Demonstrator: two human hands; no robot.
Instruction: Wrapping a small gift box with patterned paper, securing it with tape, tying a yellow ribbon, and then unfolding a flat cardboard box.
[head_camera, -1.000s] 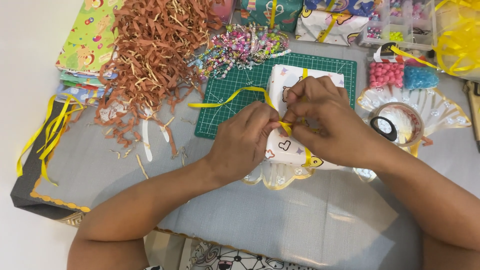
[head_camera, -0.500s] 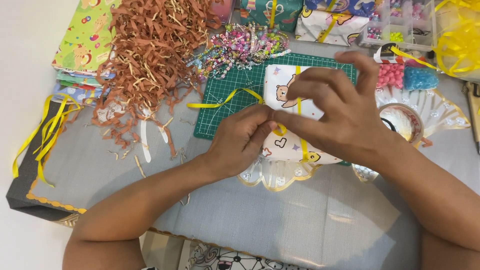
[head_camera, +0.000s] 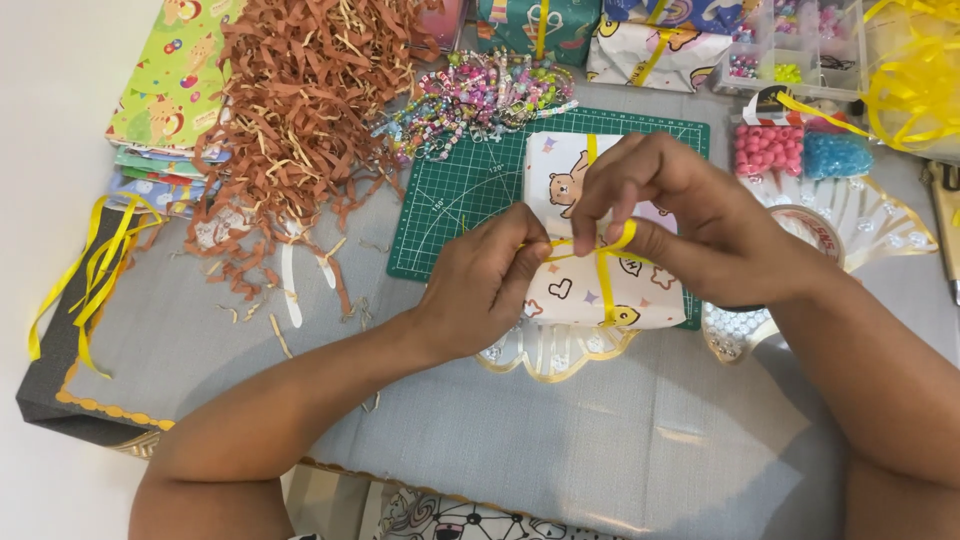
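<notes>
Small wrapped gift box (head_camera: 590, 290), white paper w/ bear + heart prints, lies on near-right part of the green cutting mat (head_camera: 450, 190), approx. centre of the grey worktop (head_camera: 560, 440). Its near end overhangs the mat onto a clear scalloped tray w/ gold edge (head_camera: 550, 352).

Yellow ribbon (head_camera: 604, 270) runs lengthwise over the box and crosswise round its middle; the two bands cross on top.

Left hand (head_camera: 485, 290) sits at the box's left side, thumb + forefinger pinched together on the crosswise ribbon right at the box's left edge. Right hand (head_camera: 690, 225) comes over the box from the right, covering its far-right part; fingers (head_camera: 600, 200) curl down onto the crossing point, thumb + forefinger clamped on a short ribbon loop just right of the crossing. So box is directly under and between both sets of fingers, touching both hands.

Around it:
- Brown paper shred pile (head_camera: 300, 110), far left, some strands spilled nearer.
- Stack of patterned papers (head_camera: 165, 90) left of the shred.
- Loose yellow ribbon strands (head_camera: 95, 270) at left edge of worktop.
- Bead bracelets heap (head_camera: 480, 95) just beyond the mat.
- Pink pom-poms (head_camera: 768, 148) and blue ones (head_camera: 832, 155) far right, beside a second scalloped tray (head_camera: 880, 215).
- Other wrapped gifts (head_camera: 660, 45) along far edge.
</notes>
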